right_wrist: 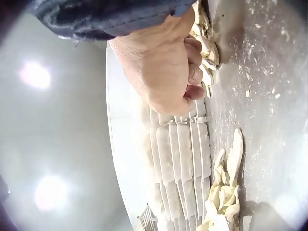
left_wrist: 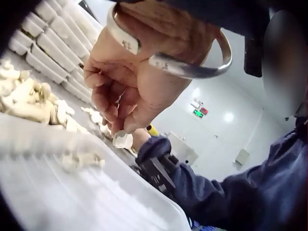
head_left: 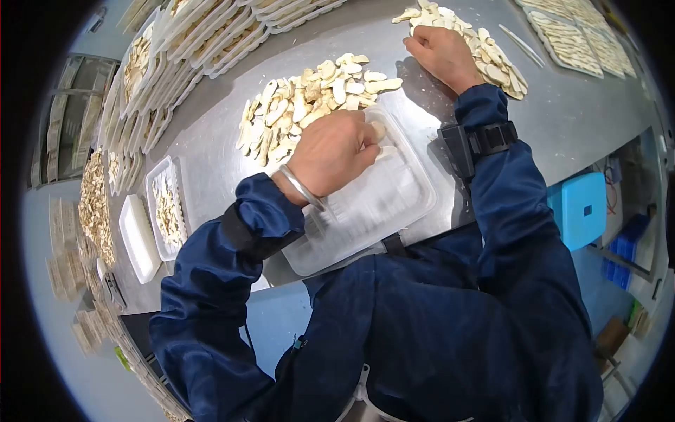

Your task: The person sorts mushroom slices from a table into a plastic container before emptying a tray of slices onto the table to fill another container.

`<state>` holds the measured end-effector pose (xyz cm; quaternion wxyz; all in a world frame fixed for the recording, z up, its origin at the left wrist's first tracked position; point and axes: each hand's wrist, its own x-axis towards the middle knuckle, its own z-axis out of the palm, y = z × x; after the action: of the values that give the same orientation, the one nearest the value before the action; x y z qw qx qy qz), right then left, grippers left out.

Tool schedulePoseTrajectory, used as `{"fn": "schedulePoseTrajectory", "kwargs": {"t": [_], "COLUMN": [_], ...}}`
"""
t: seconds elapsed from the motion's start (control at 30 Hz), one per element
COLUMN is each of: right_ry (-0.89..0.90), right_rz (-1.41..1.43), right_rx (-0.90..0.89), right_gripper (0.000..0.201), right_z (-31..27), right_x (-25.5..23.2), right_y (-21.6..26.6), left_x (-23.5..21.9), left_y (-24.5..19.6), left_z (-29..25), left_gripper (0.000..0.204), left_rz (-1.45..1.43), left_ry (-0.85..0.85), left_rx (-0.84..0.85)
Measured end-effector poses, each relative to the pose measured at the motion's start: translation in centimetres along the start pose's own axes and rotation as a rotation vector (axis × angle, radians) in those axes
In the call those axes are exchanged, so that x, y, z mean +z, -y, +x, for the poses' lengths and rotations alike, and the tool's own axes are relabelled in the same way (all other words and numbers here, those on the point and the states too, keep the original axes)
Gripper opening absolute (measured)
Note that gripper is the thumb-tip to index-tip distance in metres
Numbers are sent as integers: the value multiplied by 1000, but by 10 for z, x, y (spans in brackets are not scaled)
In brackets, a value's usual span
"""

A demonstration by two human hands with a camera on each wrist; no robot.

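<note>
My left hand [head_left: 336, 151] is over a clear plastic tray [head_left: 415, 176] that lies tilted before me. Thumb and fingers pinch a pale mushroom slice [left_wrist: 123, 139] above the tray's far part. Another slice [left_wrist: 84, 161] lies inside the tray, blurred in the left wrist view. Just beyond the tray spreads a heap of mushroom slices [head_left: 299, 105]. Further right, my right hand [head_left: 444, 58] is at the near left edge of a second heap [head_left: 496, 67]. Its fingers [right_wrist: 194, 72] are curled in, and nothing shows between them in the right wrist view.
Stacked filled trays [head_left: 211, 35] stand at the back left. A tray with small pieces [head_left: 169, 211] and a white tray [head_left: 139, 239] lie on the left. White tweezers [head_left: 522, 46] and filled trays [head_left: 562, 35] are at the far right. A blue stool [head_left: 580, 211] stands below the table's right edge.
</note>
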<state>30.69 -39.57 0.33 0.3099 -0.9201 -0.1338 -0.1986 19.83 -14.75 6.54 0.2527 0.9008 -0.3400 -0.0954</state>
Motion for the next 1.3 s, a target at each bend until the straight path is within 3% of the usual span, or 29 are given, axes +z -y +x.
{"fn": "schedulePoseTrajectory", "kwargs": {"t": [0.2, 0.43, 0.63, 1.0, 1.1, 1.17, 1.3], "right_ry": [22, 44, 52, 75, 60, 60, 29], "right_rz": [10, -26, 25, -18, -24, -38, -18], "right_rx": [24, 64, 77, 93, 63, 45, 34], "right_gripper": [35, 33, 34, 34, 34, 34, 35], "right_z": [0, -1, 0, 1, 1, 2, 0], "right_x": [-2, -8, -7, -5, -5, -5, -2], "right_y": [1, 9, 6, 9, 7, 3, 4], "left_x": [12, -10, 0, 2, -23, -27, 2], "left_y": [-3, 6, 25, 26, 7, -8, -26], "left_z": [1, 30, 84, 97, 81, 50, -2], "left_gripper": [16, 14, 17, 25, 24, 23, 21], "left_rz": [159, 267, 345, 362, 153, 78, 31], "left_ry": [-181, -297, -181, -39, -55, -39, 43], "left_rx": [50, 59, 63, -13, -95, 1, 29]}}
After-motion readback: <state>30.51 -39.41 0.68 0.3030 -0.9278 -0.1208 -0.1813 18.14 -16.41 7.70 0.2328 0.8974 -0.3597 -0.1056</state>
